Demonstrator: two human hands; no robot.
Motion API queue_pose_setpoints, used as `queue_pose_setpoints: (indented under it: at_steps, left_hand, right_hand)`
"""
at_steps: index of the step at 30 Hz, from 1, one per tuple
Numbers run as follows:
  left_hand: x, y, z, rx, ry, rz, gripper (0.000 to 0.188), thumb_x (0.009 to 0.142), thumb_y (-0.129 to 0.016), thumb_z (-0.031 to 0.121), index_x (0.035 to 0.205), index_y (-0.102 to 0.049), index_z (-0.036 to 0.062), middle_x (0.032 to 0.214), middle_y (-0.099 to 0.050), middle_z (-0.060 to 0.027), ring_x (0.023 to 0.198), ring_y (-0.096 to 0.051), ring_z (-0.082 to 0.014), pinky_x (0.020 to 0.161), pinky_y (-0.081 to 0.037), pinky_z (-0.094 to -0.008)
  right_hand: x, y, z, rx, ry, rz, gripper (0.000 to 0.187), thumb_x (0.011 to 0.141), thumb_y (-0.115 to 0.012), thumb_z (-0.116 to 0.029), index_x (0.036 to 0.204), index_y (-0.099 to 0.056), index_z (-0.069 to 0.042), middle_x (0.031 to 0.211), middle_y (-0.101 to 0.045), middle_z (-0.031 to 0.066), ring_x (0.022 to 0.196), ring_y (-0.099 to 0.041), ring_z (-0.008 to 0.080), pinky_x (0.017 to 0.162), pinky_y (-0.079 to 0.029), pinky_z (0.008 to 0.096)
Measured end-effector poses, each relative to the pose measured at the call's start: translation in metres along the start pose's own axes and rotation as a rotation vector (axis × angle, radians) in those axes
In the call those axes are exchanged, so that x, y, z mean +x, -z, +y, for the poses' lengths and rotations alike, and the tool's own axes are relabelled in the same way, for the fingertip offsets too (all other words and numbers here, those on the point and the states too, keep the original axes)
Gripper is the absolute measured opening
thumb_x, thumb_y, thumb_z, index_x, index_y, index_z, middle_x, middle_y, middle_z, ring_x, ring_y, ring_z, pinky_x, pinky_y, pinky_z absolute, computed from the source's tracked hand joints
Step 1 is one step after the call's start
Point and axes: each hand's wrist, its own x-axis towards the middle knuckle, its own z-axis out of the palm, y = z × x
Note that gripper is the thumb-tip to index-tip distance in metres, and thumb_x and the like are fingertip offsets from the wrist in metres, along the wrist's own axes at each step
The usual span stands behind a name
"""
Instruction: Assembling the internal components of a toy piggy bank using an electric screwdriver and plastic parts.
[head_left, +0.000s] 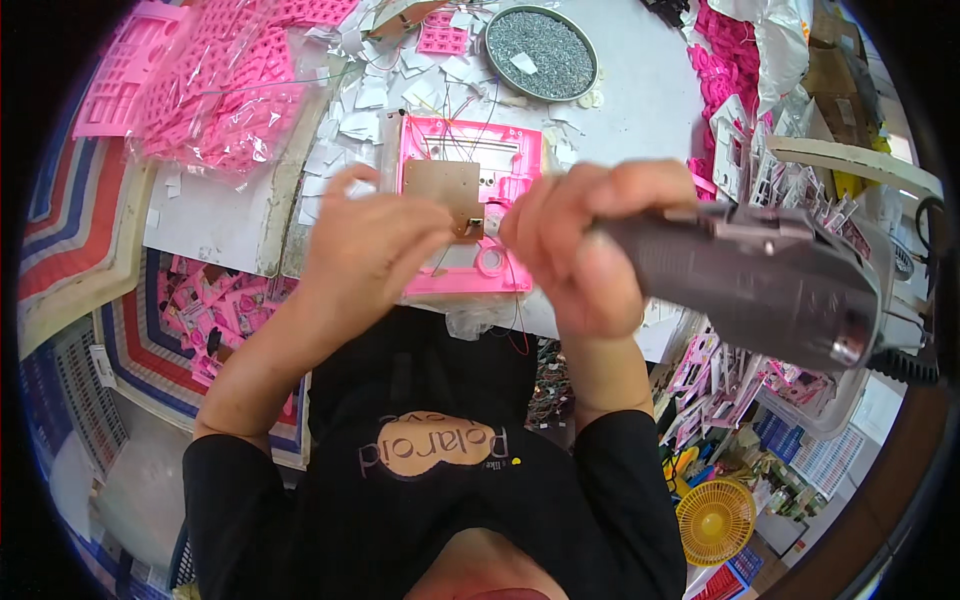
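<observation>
A pink plastic housing (420, 284) lies on the worktable in front of me, with a brown circuit board (440, 185) set in its left half and thin wires rising from its far side. My right hand (600, 235) is wrapped around a dark grey electric screwdriver (760, 285), held nearly level; its tip is hidden by my fingers. Over the board's left edge hovers my left hand (375, 240), thumb and index finger brought together near the board's lower part. Whatever the pinch may hold is too small to make out.
Beyond the housing stands a round metal dish (489, 55) full of small screws. White paper slips (370, 95) litter the table. Bagged pink parts (225, 110) sit at the far left. A box of pink and white parts (835, 400) stands right, above a yellow basket (715, 522).
</observation>
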Motion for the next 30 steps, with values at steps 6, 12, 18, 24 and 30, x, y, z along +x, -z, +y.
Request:
queue_pose_setpoints:
  at_steps: [6, 12, 18, 24, 30]
  left_hand:
    - [-0.008, -0.004, -0.001, 0.182, -0.014, -0.159, 0.013, 0.084, -0.073, 0.017, 0.083, -0.062, 0.0095, 0.112, -0.068, -0.0023, 0.104, -0.064, -0.0175, 0.092, -0.036, -0.0437]
    - [-0.012, -0.002, -0.002, 0.141, 0.016, -0.176, 0.014, 0.083, -0.074, 0.018, 0.085, -0.062, 0.0104, 0.113, -0.068, -0.0022, 0.106, -0.063, -0.018, 0.089, -0.034, -0.0414]
    - [-0.014, -0.001, 0.002, 0.085, 0.087, -0.137, 0.014, 0.083, -0.074, 0.018, 0.086, -0.062, 0.0118, 0.11, -0.068, -0.0008, 0.107, -0.064, -0.0161, 0.093, -0.032, -0.0443]
    - [-0.011, -0.006, -0.005, -0.008, 0.1, -0.003, 0.008, 0.084, -0.074, 0.011, 0.089, -0.067, 0.0122, 0.102, -0.072, 0.0005, 0.101, -0.068, -0.0174, 0.109, -0.025, -0.0508]
    - [-0.01, -0.002, -0.002, -0.126, 0.126, 0.058, 0.011, 0.082, -0.077, 0.011, 0.089, -0.069, 0.0132, 0.096, -0.073, 0.0006, 0.095, -0.07, -0.0174, 0.112, -0.023, -0.0517]
  right_hand:
    - [0.02, 0.006, 0.04, -0.033, -0.042, 0.064, 0.019, 0.092, -0.053, -0.002, 0.108, -0.044, -0.005, 0.066, -0.047, 0.0058, 0.049, -0.043, 0.0126, 0.045, -0.041, 0.03]
    - [0.015, 0.005, 0.059, -0.182, 0.007, 0.01, 0.023, 0.088, -0.057, 0.006, 0.104, -0.043, -0.003, 0.066, -0.052, 0.0089, 0.049, -0.046, 0.0127, 0.045, -0.043, 0.0289]
    - [0.017, 0.003, 0.055, -0.188, -0.009, -0.109, 0.024, 0.086, -0.057, 0.008, 0.102, -0.043, -0.003, 0.064, -0.052, 0.0093, 0.048, -0.047, 0.0128, 0.043, -0.04, 0.0275]
    - [0.028, -0.001, 0.025, 0.119, -0.02, -0.147, 0.021, 0.093, -0.056, -0.005, 0.111, -0.045, -0.003, 0.062, -0.046, 0.0037, 0.047, -0.042, 0.0124, 0.044, -0.038, 0.0295]
    - [0.021, -0.018, 0.005, 0.235, -0.095, -0.188, 0.028, 0.094, -0.064, -0.019, 0.111, -0.045, -0.009, 0.063, -0.045, 0.0, 0.049, -0.043, 0.0117, 0.047, -0.039, 0.0305]
